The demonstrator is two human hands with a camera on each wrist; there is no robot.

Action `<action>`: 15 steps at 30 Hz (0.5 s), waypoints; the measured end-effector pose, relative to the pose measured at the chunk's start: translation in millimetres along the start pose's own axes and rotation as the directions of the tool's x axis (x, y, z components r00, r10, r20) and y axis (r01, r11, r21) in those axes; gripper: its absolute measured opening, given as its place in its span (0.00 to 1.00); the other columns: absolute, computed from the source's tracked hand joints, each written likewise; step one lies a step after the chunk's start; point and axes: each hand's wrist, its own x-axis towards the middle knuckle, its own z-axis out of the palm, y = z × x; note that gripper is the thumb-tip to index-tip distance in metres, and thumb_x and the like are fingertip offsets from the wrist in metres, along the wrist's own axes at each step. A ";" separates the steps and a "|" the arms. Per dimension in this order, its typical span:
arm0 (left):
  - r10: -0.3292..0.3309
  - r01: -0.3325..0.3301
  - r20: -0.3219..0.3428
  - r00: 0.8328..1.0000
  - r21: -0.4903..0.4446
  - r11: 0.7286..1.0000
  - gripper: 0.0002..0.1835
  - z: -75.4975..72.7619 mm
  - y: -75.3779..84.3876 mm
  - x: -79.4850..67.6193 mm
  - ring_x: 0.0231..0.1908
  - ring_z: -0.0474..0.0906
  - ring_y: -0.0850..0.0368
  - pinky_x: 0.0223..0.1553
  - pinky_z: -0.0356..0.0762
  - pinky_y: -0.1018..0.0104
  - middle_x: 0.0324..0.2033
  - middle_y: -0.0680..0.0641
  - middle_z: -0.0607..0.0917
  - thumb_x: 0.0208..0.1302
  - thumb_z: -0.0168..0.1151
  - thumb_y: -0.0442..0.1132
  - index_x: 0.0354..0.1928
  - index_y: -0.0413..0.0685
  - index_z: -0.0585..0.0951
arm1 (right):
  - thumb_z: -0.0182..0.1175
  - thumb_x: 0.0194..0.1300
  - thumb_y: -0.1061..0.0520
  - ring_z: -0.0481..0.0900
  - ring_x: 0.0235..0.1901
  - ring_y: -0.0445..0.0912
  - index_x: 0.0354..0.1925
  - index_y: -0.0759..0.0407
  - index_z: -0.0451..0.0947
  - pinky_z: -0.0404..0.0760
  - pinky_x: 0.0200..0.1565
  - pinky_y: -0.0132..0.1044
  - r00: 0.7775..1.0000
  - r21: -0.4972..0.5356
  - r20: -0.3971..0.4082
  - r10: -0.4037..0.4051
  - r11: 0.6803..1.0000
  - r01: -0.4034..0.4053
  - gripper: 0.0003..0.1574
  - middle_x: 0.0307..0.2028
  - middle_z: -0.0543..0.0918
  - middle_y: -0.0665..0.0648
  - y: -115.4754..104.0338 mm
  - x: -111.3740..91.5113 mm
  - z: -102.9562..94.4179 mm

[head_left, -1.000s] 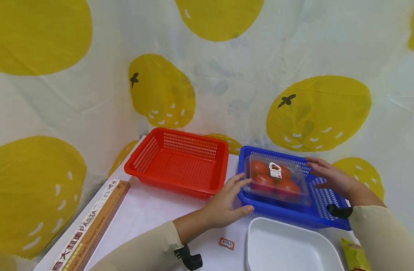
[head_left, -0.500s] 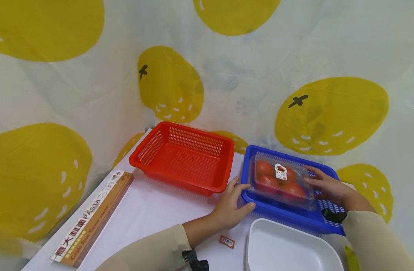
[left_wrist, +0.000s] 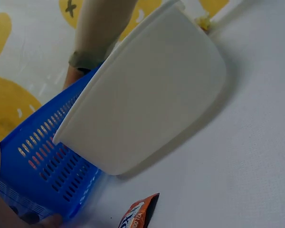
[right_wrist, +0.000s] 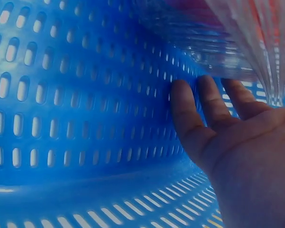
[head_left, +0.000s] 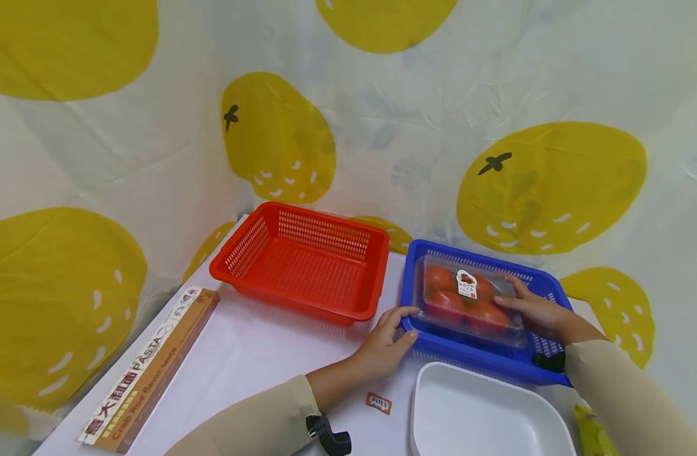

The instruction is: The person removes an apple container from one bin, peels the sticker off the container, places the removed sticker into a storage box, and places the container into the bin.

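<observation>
In the head view, a clear plastic pack of tomatoes [head_left: 467, 310] with a white label lies in the blue basket [head_left: 462, 349]. My right hand [head_left: 539, 310] holds the pack's right end, its thumb over the lid. The right wrist view shows fingers [right_wrist: 211, 102] of that hand beside the pack's clear plastic [right_wrist: 218, 57], inside the slotted blue wall [right_wrist: 85, 95]. At the basket's left front corner, my left hand [head_left: 383, 348] has its thumb and forefinger apart, by the rim. Only part of this hand [left_wrist: 2, 209] shows in the left wrist view.
A red basket [head_left: 303, 304] stands at the back left. The white bin [head_left: 485, 411] sits in front of the blue basket, near a small orange sachet [head_left: 379, 403]. A long pasta box [head_left: 149, 373] lies left; a yellow-green packet [head_left: 594, 434] is at lower right.
My right hand has moved leftward from above the blue basket onto the pack's right end. The left hand has stayed near the basket's left corner, shifting slightly. The head view has shifted a little.
</observation>
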 end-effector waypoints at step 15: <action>-0.064 0.058 0.081 0.995 0.069 0.996 0.27 -6.1 3.8 2.6 0.73 0.70 0.51 0.72 0.71 0.45 0.76 0.51 0.71 0.84 0.52 0.55 0.79 0.81 0.62 | 0.46 0.87 0.49 0.78 0.58 0.43 0.79 0.26 0.45 0.85 0.57 0.44 0.989 0.169 -0.028 -0.142 0.975 0.145 0.34 0.69 0.59 0.50 2.1 -3.1 -5.2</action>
